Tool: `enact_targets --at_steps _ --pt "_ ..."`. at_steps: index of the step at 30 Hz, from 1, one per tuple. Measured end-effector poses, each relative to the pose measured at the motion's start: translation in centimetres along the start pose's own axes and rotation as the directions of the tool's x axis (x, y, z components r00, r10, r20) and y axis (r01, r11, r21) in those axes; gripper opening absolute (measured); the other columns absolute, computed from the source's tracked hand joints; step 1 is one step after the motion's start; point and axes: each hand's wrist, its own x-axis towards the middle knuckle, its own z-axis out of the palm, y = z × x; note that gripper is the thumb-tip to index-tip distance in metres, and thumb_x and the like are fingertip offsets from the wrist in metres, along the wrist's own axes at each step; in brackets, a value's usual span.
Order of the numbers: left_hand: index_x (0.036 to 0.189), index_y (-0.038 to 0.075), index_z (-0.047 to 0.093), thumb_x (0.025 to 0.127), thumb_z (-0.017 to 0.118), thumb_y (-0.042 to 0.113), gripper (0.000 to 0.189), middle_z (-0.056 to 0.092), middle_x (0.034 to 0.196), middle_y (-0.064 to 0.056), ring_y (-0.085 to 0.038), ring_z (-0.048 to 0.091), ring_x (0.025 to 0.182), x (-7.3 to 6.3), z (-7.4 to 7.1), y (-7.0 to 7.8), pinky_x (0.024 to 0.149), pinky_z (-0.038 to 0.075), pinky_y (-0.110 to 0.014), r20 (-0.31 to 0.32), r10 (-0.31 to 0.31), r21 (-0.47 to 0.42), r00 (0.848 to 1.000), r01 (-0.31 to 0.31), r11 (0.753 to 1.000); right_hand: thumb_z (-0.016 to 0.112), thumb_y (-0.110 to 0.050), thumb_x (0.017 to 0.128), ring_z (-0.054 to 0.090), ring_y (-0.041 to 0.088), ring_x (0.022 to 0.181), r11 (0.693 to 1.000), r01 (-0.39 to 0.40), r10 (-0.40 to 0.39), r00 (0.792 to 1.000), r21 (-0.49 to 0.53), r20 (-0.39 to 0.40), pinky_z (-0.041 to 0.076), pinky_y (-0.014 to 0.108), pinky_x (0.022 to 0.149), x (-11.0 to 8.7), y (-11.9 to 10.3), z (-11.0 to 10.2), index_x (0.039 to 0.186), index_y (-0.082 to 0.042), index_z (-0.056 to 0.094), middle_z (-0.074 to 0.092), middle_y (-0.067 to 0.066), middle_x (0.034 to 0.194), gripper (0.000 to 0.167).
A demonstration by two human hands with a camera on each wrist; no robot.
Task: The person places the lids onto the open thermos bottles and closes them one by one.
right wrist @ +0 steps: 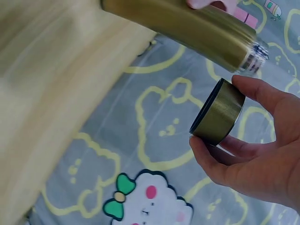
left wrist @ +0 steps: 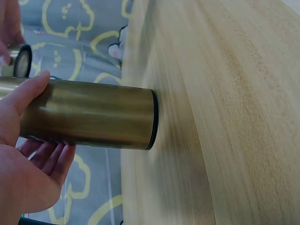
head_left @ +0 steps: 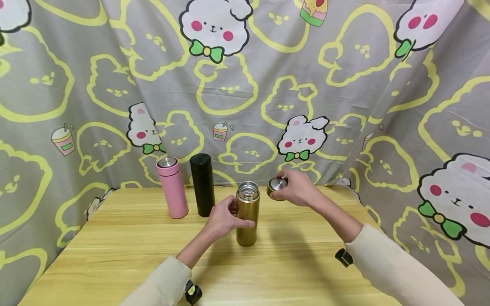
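A gold thermos bottle (head_left: 247,212) stands upright on the table with its steel mouth uncovered. My left hand (head_left: 223,219) grips its body from the left side, thumb across the front; the left wrist view shows the fingers curled round the gold bottle (left wrist: 93,115). Off to the right of the mouth, at about its height, my right hand (head_left: 296,188) holds the gold lid (head_left: 276,185) with its steel top facing up. In the right wrist view the thumb and fingers pinch the lid (right wrist: 220,112) by its sides, apart from the bottle (right wrist: 187,28).
Farther back on the left stand a pink thermos (head_left: 173,189) with its lid on and a black thermos (head_left: 202,185). The wooden table (head_left: 126,246) reaches back to a grey patterned curtain (head_left: 229,106), which also hangs along both sides.
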Motion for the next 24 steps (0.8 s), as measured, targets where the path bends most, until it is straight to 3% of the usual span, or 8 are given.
enact_targets --at_steps 11,24 --pt "0.107 0.016 0.061 0.061 0.098 0.040 0.065 0.065 0.102 -0.002 -0.019 0.061 0.092 0.2 0.0 -0.1 0.082 0.054 -0.035 0.000 -0.002 0.003 1.000 0.002 1.000 0.082 -0.036 0.080 0.065 0.027 0.101 1.000 -0.016 0.016 1.000 0.001 0.022 0.052 0.042 0.088 1.7 -3.3 -2.6 0.125 -0.005 0.063 0.071 0.013 0.116 0.057" --pt "0.107 0.016 0.061 0.062 0.098 0.040 0.063 0.065 0.102 -0.002 -0.019 0.061 0.092 0.1 -0.1 -0.2 0.081 0.054 -0.035 0.014 0.006 -0.001 1.000 -0.006 1.000 0.082 -0.039 0.080 0.064 0.026 0.103 0.999 0.017 -0.020 0.998 0.047 0.065 0.054 0.040 0.086 1.9 -6.3 -1.7 0.130 -0.007 0.063 0.069 0.013 0.119 0.063"
